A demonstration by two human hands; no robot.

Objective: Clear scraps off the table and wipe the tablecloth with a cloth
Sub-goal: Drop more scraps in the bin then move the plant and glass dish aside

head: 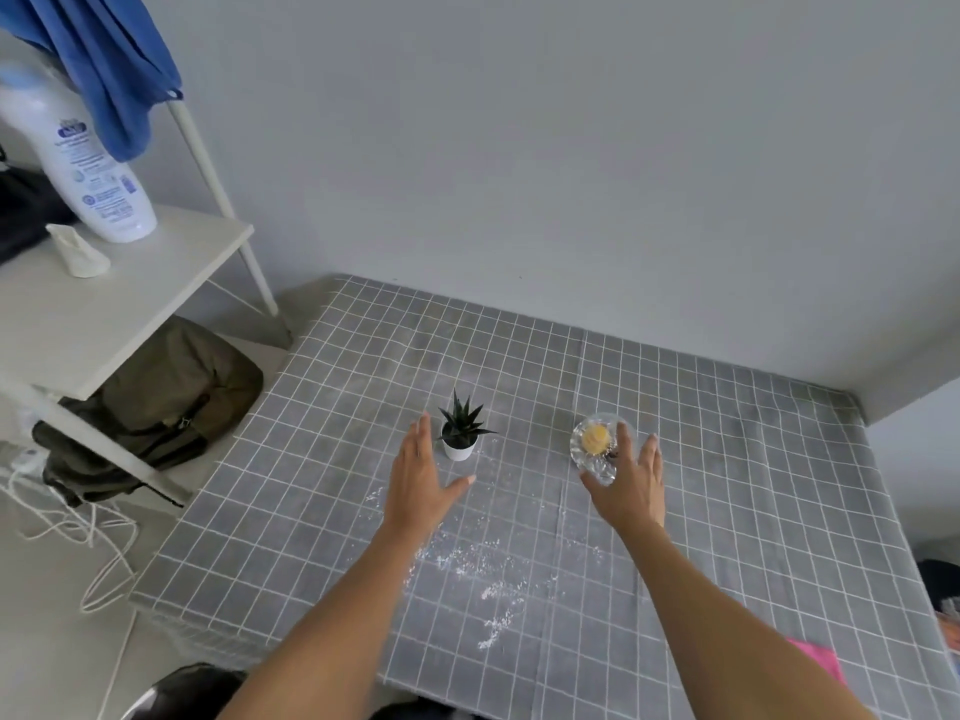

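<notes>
Both hands reach past the scraps toward the far ornaments.
White crumb scraps [483, 569] lie near on the grey checked tablecloth [727, 511]; farther, left hand [423, 480] and right hand [631, 485], each grip apart and empty, could topple the small potted succulent [460, 433] or clear glass dish [597, 446].

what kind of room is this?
Probably a home room or small flat corner, not a lab: a table under a grey checked tablecloth with a small potted plant, and a white shelf rack with a lotion bottle.
</notes>
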